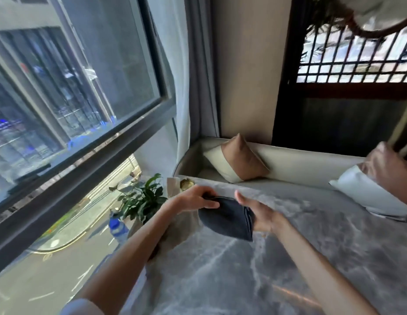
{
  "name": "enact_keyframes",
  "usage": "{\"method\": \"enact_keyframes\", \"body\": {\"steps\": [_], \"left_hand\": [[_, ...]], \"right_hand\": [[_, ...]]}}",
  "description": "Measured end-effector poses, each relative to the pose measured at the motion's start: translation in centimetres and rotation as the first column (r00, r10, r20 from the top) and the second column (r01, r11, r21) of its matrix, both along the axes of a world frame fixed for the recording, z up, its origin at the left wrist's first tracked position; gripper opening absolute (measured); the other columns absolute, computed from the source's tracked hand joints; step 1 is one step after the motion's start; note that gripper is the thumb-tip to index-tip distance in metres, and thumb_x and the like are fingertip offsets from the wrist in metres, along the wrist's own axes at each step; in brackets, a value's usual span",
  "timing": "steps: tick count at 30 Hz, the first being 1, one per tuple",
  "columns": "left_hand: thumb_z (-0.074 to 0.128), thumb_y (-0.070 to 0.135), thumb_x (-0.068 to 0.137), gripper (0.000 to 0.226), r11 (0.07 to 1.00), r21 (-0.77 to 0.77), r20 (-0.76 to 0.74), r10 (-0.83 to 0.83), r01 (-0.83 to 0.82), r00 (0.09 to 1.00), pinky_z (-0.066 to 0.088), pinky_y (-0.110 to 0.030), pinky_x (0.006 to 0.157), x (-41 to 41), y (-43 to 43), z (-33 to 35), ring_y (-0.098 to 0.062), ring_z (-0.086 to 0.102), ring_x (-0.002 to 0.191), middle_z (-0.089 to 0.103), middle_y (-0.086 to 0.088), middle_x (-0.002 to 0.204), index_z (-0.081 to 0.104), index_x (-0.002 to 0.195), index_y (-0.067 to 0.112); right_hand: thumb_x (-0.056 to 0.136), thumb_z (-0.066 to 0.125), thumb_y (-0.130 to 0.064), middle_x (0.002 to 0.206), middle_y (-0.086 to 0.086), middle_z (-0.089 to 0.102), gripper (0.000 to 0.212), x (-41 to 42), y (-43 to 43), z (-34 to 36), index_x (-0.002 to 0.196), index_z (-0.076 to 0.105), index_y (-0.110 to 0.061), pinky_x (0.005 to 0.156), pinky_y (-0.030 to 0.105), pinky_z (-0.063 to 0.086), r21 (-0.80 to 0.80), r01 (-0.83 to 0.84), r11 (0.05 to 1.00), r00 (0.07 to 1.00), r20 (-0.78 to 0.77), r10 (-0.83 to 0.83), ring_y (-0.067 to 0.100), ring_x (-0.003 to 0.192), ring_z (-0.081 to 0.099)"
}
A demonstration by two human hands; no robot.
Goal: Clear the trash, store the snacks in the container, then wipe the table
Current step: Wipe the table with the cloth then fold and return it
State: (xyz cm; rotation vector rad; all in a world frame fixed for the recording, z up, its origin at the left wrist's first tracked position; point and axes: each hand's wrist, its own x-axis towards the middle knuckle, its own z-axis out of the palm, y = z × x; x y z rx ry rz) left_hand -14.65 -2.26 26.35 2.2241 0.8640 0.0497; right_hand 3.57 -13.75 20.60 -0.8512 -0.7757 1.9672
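Observation:
A folded dark blue cloth [227,215] is held just above the grey marble table [254,269], near its far left part. My left hand [193,198] grips the cloth's left edge, fingers curled over it. My right hand [259,213] holds the cloth's right side from beneath, thumb up and palm under the folds. No snacks, trash or container are visible in this view.
A potted green plant [141,196], a white holder [174,186] and a gold dish [186,184] stand at the table's far left corner. A blue-capped bottle [117,226] stands by the window. A cream bench with cushions [241,160] runs along the far side.

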Motion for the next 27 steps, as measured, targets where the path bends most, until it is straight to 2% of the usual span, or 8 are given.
{"method": "enact_keyframes", "body": {"steps": [3, 5, 7, 11, 17, 19, 23, 27], "left_hand": [[0.069, 0.016, 0.086, 0.019, 0.996, 0.082, 0.005, -0.034, 0.033, 0.999, 0.039, -0.01, 0.068, -0.7, 4.7, -1.4, -0.015, 0.054, 0.085, 0.059, -0.003, 0.09, 0.067, 0.099, 0.002], [0.068, 0.014, 0.087, 0.017, 0.996, 0.07, -0.043, -0.057, 0.06, 0.997, 0.039, -0.009, 0.069, -1.2, 7.7, -2.9, -0.014, 0.054, 0.085, 0.06, -0.004, 0.091, 0.066, 0.1, 0.003], [0.066, 0.017, 0.088, 0.016, 0.997, 0.024, -0.124, -0.072, 0.075, 0.99, 0.042, -0.015, 0.073, -1.8, 10.8, -5.1, -0.013, 0.055, 0.087, 0.063, -0.004, 0.093, 0.067, 0.102, 0.008], [0.068, 0.021, 0.086, 0.019, 0.993, -0.014, -0.318, -0.116, 0.117, 0.941, 0.044, -0.029, 0.077, -2.8, 16.9, -11.5, -0.025, 0.063, 0.097, 0.069, -0.011, 0.104, 0.067, 0.105, 0.015], [0.064, 0.013, 0.085, 0.024, 0.962, 0.154, -0.456, -0.132, 0.224, 0.88, 0.051, -0.042, 0.085, -2.7, 22.9, -19.4, -0.036, 0.065, 0.104, 0.069, -0.018, 0.109, 0.066, 0.108, 0.007], [0.054, 0.01, 0.089, 0.023, 0.934, 0.258, -0.444, -0.111, 0.246, 0.889, 0.05, -0.043, 0.086, -2.6, 24.5, -21.2, -0.038, 0.063, 0.106, 0.067, -0.017, 0.113, 0.064, 0.109, 0.007], [0.048, 0.01, 0.094, 0.028, 0.875, 0.381, -0.447, -0.11, 0.299, 0.888, 0.045, -0.042, 0.095, -3.3, 25.0, -25.0, -0.033, 0.056, 0.115, 0.059, -0.013, 0.122, 0.058, 0.12, 0.01], [0.042, 0.007, 0.096, 0.03, 0.887, 0.303, -0.533, -0.145, 0.348, 0.834, 0.045, -0.041, 0.095, -5.7, 22.5, -30.4, -0.033, 0.051, 0.119, 0.053, -0.014, 0.127, 0.058, 0.122, 0.006]], "right_hand": [[0.078, 0.078, -0.036, 0.121, 0.01, 0.067, 0.058, 0.0, 5.9, 0.1, 0.126, 0.058, -0.011, 0.092, 0.036, 0.048, 0.086, -0.148, 0.985, 0.799, 0.598, 0.068, 0.021, 0.107, 0.064], [0.087, 0.071, -0.025, 0.098, 0.008, 0.065, 0.024, -0.6, 9.8, -1.6, 0.106, 0.062, -0.014, 0.078, 0.035, 0.046, 0.045, -0.24, 0.97, 0.597, 0.795, 0.111, 0.019, 0.088, 0.06], [0.089, 0.065, -0.023, 0.081, 0.002, 0.059, 0.007, -1.5, 13.3, -4.0, 0.086, 0.06, -0.02, 0.064, 0.027, 0.045, -0.052, -0.279, 0.959, 0.462, 0.868, 0.182, 0.015, 0.073, 0.057], [0.085, 0.057, -0.028, 0.065, 0.0, 0.05, 0.019, -3.9, 19.2, -10.4, 0.068, 0.05, -0.021, 0.056, 0.029, 0.033, -0.162, -0.269, 0.949, 0.252, 0.94, 0.232, 0.017, 0.062, 0.048], [0.089, 0.06, -0.025, 0.071, 0.002, 0.061, 0.03, -6.5, 25.5, -18.4, 0.059, 0.058, -0.023, 0.059, 0.029, 0.037, -0.166, -0.065, 0.984, 0.168, 0.97, 0.175, 0.02, 0.075, 0.062], [0.089, 0.059, -0.031, 0.092, 0.004, 0.073, 0.014, -7.1, 27.1, -19.8, 0.086, 0.073, -0.033, 0.069, 0.03, 0.047, -0.102, 0.037, 0.994, 0.084, 0.992, 0.098, 0.024, 0.092, 0.069], [0.093, 0.054, -0.032, 0.135, -0.01, 0.062, 0.042, -9.5, 27.0, -24.1, 0.132, 0.054, -0.046, 0.099, 0.028, 0.043, 0.087, 0.1, 0.991, -0.137, 0.988, -0.073, 0.017, 0.125, 0.057], [0.101, 0.04, -0.026, 0.156, -0.008, 0.037, 0.048, -13.3, 23.9, -30.3, 0.148, 0.036, -0.036, 0.118, 0.024, 0.019, -0.051, 0.002, 0.999, -0.108, 0.993, 0.051, 0.011, 0.146, 0.029]]}}
